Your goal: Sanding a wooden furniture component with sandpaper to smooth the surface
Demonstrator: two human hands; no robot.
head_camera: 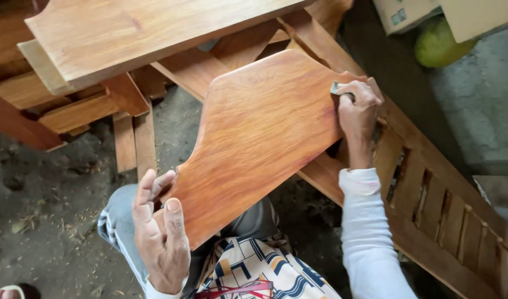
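I am gripping the near, narrow end of the reddish-brown, curved-edged wooden panel [259, 138] with my left hand [161, 232], thumb on top and fingers curled over its edge, propping it against my lap. Farther out, my right hand [358, 113] is pinching a small grey sanding pad [339, 88] against the panel's far right edge. I judge I am smoothing that edge; next calls for steady strokes along the curve, over the slatted wooden frame [436, 205] beyond.

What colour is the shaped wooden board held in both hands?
Reddish-orange with darker grain, clearest in the head view: shaped wooden board.
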